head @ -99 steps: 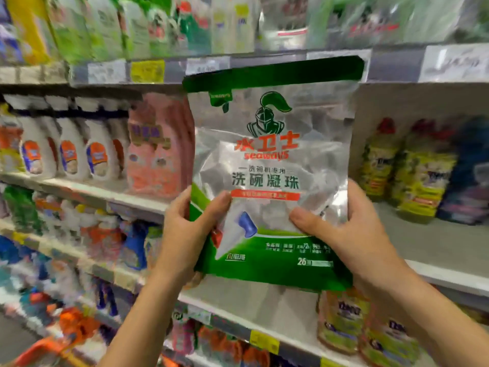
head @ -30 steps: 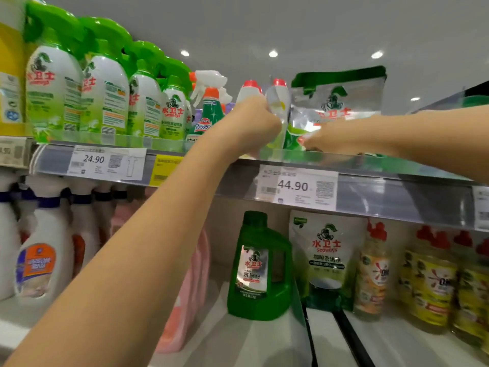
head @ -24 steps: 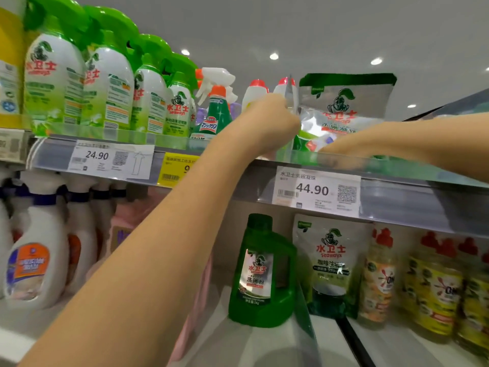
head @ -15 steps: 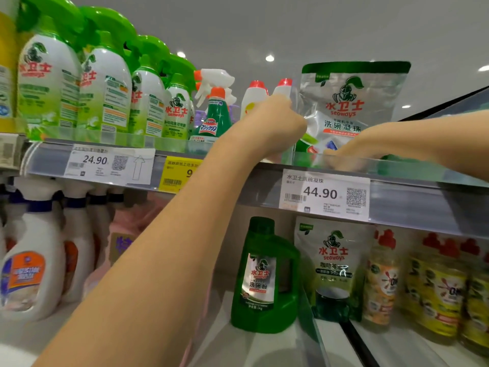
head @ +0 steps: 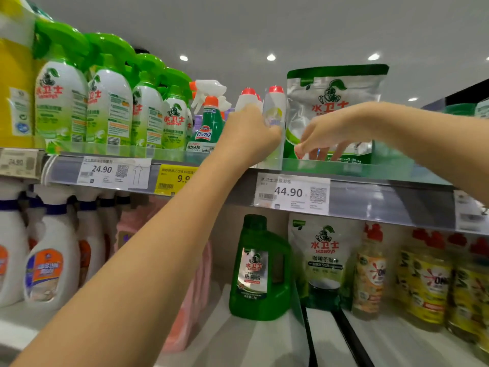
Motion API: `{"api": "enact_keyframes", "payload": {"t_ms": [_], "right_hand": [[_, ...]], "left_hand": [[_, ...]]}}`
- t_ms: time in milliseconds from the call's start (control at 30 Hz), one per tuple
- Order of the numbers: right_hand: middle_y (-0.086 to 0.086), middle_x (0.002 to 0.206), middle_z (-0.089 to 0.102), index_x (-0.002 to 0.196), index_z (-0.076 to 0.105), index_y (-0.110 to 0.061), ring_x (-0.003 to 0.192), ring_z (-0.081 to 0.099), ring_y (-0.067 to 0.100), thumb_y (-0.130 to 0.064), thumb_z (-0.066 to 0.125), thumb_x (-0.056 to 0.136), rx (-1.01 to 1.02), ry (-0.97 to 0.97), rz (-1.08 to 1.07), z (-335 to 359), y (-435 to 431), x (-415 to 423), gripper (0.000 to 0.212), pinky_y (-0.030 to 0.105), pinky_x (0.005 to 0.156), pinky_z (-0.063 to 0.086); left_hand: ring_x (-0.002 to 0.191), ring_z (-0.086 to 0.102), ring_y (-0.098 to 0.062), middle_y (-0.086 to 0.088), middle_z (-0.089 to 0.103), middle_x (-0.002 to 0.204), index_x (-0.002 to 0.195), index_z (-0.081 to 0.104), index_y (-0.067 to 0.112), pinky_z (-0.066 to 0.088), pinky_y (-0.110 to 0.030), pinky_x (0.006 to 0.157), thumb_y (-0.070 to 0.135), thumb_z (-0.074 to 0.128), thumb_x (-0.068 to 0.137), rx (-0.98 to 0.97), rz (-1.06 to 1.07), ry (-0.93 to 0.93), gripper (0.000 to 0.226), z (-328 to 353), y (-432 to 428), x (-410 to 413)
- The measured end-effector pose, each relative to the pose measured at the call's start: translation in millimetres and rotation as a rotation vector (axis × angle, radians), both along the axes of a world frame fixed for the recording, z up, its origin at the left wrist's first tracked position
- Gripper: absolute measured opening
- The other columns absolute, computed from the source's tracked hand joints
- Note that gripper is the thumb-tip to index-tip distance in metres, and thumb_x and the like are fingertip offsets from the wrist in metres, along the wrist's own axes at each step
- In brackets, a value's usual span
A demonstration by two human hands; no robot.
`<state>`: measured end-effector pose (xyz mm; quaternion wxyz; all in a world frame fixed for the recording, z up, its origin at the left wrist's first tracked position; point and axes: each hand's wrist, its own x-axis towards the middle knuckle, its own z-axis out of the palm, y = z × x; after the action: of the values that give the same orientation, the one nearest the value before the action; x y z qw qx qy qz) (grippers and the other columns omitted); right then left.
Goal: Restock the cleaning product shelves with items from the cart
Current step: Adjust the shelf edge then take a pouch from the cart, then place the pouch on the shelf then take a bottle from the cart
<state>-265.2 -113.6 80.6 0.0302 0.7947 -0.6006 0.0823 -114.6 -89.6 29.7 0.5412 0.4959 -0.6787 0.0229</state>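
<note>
A silver and green detergent-pod pouch [head: 336, 102] stands upright on the top shelf [head: 370, 200], above the 44.90 price tag [head: 292, 193]. My left hand [head: 248, 133] is raised to that shelf, its fingers curled round a clear plastic divider [head: 275, 112] just left of the pouch. In front of the pouch's lower part my right hand [head: 328, 136] has its fingers spread and loose, fingertips near the pouch's bottom edge. The pouch's base is hidden behind the shelf's clear front lip.
Green-capped spray bottles [head: 111, 107] and red-capped white bottles [head: 248, 98] fill the top shelf to the left. Below stand a green jug [head: 258, 268], another pouch [head: 324, 255], yellow bottles [head: 428, 282] and white bottles [head: 50, 260]. No cart is in view.
The pouch went from both hands at chest height up onto the top shelf. It turned to face front and stands there. My right hand's fingers have come off it and spread.
</note>
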Motion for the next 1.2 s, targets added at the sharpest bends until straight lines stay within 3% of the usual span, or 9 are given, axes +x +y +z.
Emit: {"api": "enact_keyframes", "payload": {"t_ms": [67,133,233,333,567,767,900,1067,1200], "right_hand": [[0.007,0.099,0.065,0.109,0.062,-0.01,0.09,0.063,0.019,-0.028,0.05,0.1,-0.087,-0.138,0.12,-1.6,25.6,-0.1,0.023,0.033,0.081,0.053],[0.003,0.093,0.066,0.106,0.063,-0.009,0.085,0.062,0.013,-0.026,0.053,0.098,-0.253,-0.307,0.255,-8.0,51.7,-5.6,0.021,0.024,0.072,0.051],[-0.004,0.086,0.062,0.104,0.064,-0.011,0.076,0.058,0.005,-0.024,0.059,0.095,-0.56,-0.502,0.526,-31.2,95.3,-20.3,0.017,0.021,0.071,0.052],[-0.006,0.085,0.063,0.102,0.062,-0.013,0.075,0.061,0.007,-0.024,0.063,0.092,-0.58,-0.652,0.834,-80.3,140.8,-30.7,0.014,0.022,0.073,0.054],[-0.009,0.082,0.063,0.084,0.061,-0.029,0.073,0.061,0.007,-0.034,0.062,0.087,0.078,-0.854,1.135,-262.0,220.1,-13.8,0.006,0.012,0.067,0.046],[-0.002,0.069,0.059,0.077,0.062,-0.025,0.063,0.054,0.011,-0.022,0.066,0.085,0.837,-0.846,1.059,-415.8,263.3,39.8,0.01,0.026,0.062,0.046],[0.008,0.075,0.056,0.087,0.062,-0.02,0.068,0.051,0.021,-0.001,0.063,0.089,1.114,-0.619,0.979,-509.2,301.8,79.9,0.019,0.029,0.061,0.042],[0.015,0.081,0.059,0.098,0.06,-0.014,0.072,0.057,0.019,-0.02,0.069,0.086,1.303,-0.435,0.88,-573.0,354.5,133.4,0.016,0.031,0.061,0.048],[0.001,0.094,0.057,0.109,0.057,-0.012,0.087,0.056,0.017,-0.017,0.064,0.091,1.332,-0.364,0.911,-596.9,412.7,190.4,0.021,0.038,0.078,0.049]], "left_hand": [[0.088,0.06,-0.016,-0.003,0.057,0.101,0.124,0.044,0.007,0.045,-0.012,0.065,0.019,0.063,0.088,-0.349,-0.012,0.116,0.043,-8.5,12.4,-0.4],[0.093,0.061,-0.018,-0.008,0.057,0.106,0.12,0.046,0.005,0.053,-0.019,0.075,0.017,0.067,0.084,-0.572,-0.109,0.204,0.044,-18.9,32.0,-3.4],[0.091,0.063,-0.015,-0.009,0.061,0.103,0.106,0.052,0.008,0.056,-0.027,0.073,0.016,0.065,0.085,-0.626,-0.098,0.232,0.026,-42.8,65.8,-6.1],[0.074,0.061,-0.01,0.004,0.062,0.083,0.09,0.056,0.017,0.05,-0.026,0.066,0.015,0.062,0.089,-0.54,-0.096,0.277,0.007,-85.8,116.8,-6.0],[0.063,0.059,-0.017,-0.001,0.062,0.071,0.081,0.059,0.014,0.049,-0.028,0.061,0.02,0.062,0.087,-0.081,0.221,0.422,0.009,-261.4,249.4,4.4],[0.058,0.051,-0.002,0.005,0.057,0.066,0.074,0.055,0.027,0.045,-0.02,0.06,0.013,0.065,0.085,0.351,0.655,0.612,0.02,-411.6,372.2,28.3],[0.057,0.049,0.002,0.011,0.054,0.069,0.084,0.06,0.016,0.04,-0.018,0.061,0.007,0.063,0.086,0.581,0.945,0.707,0.01,-486.5,449.2,45.3],[0.078,0.057,-0.012,0.002,0.059,0.09,0.092,0.058,0.018,0.046,-0.022,0.072,0.008,0.062,0.087,0.733,1.14,0.777,0.011,-542.9,514.3,65.6],[0.111,0.049,-0.025,-0.005,0.052,0.118,0.113,0.058,0.018,0.043,-0.042,0.094,0.036,0.064,0.083,0.839,1.399,0.524,0.035,-574.6,557.3,78.9]]}}
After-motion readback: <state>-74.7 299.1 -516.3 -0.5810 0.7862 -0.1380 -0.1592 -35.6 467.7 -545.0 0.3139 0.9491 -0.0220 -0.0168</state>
